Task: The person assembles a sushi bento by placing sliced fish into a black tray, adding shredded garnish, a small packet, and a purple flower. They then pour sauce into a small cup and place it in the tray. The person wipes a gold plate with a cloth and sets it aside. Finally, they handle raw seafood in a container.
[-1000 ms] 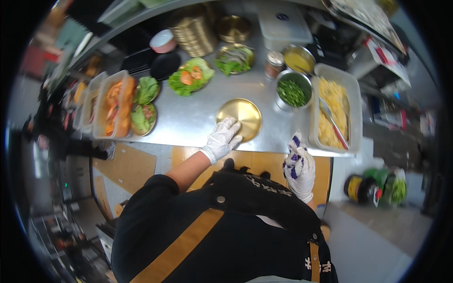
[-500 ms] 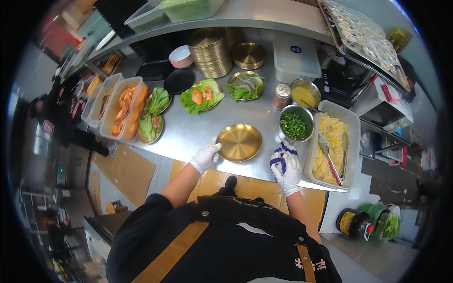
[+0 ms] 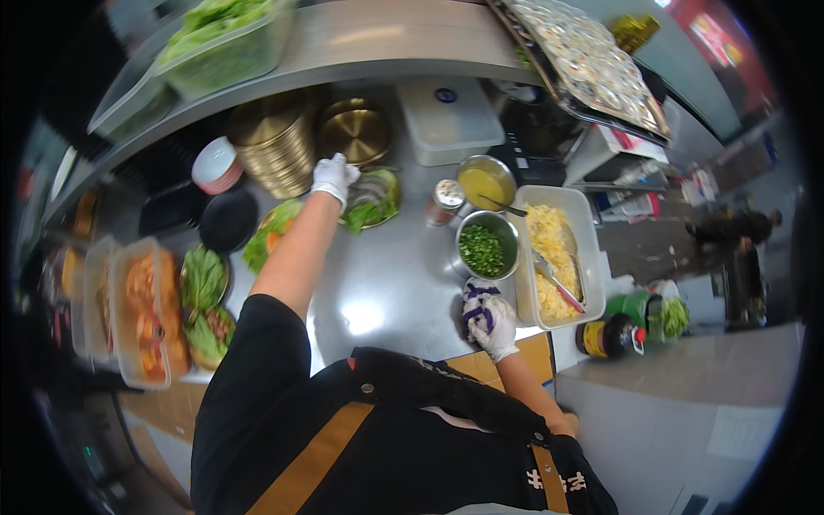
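My left hand (image 3: pixel 335 178), in a white glove, reaches to the back of the counter. Its curled fingers are at the front rim of a round gold plate (image 3: pixel 355 137), which lies at the short stack there; the grip is partly hidden. Just below that hand, a gold plate of lettuce and grey shrimp (image 3: pixel 372 190) is partly covered by it. Near the front edge, my gloved right hand (image 3: pixel 495 328) is closed on a white and purple cloth (image 3: pixel 477 300). A steel pot of chopped green herbs (image 3: pixel 483 247) stands directly behind the cloth.
A tall stack of gold plates (image 3: pixel 276 146) is left of my left hand. Tubs of orange food (image 3: pixel 154 300) and lettuce plates (image 3: pixel 204 276) line the left side. At right are a shaker (image 3: pixel 445 202), yellow sauce (image 3: pixel 486 184) and a tub of yellow shreds (image 3: pixel 549 227) with tongs.
My left hand has moved from the counter's front to the back, and the gold plate has left the front. My right hand keeps the cloth. The view has turned to the right.
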Motion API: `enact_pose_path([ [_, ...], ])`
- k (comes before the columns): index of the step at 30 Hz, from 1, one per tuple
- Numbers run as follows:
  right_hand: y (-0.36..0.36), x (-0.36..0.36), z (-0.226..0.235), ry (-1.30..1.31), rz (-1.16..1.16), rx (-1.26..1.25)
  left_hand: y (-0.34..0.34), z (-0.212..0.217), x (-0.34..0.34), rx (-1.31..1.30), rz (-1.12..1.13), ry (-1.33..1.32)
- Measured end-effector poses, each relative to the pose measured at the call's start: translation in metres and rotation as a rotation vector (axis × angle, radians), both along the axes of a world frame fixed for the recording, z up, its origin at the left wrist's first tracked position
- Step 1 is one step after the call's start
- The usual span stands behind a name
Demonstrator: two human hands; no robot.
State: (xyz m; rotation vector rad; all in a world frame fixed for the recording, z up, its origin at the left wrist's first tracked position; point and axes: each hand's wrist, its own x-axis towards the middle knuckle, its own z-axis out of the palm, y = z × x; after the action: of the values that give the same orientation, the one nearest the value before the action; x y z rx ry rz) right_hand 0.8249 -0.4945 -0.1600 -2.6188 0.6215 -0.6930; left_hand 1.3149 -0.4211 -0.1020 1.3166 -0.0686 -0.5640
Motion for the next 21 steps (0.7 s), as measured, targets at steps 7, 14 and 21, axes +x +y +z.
enact_pose_path([
  [7, 0.004, -0.002, 0.014, 0.109, -0.009, 0.157, -0.032, -0.052, 0.086, 0.152, -0.369, -0.016],
  [14, 0.009, -0.001, 0.031, 0.098, -0.040, 0.122, 0.028, -0.028, -0.005, -0.197, -0.287, 0.355],
  [21, 0.005, 0.003, 0.068, 0.249, 0.117, 0.027, 0.130, 0.005, -0.168, -0.018, -0.573, 0.169],
])
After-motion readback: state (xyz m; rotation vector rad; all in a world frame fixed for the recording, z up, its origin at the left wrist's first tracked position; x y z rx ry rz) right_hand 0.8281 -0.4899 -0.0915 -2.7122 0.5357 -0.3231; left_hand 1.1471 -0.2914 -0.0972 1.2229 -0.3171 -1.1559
